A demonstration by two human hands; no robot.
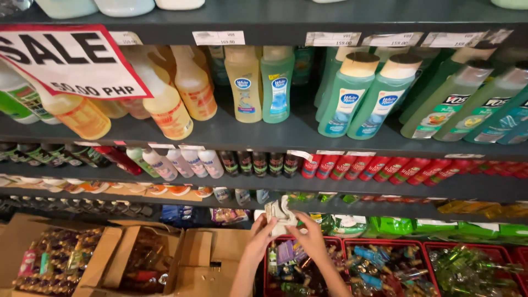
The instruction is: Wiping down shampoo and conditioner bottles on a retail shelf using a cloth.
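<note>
Three dark shelves, bottles; red baskets below hands.

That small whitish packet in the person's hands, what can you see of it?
The small whitish packet looks like crumpled soft plastic or paper, with a tan or gold part at its left side. It is held up in front of the lower shelves, above a red basket of small bottles. The left hand pinches it from the left and below, and the right hand holds its right side, so both hands touch it. It is too blurred to tell what is inside.
</note>
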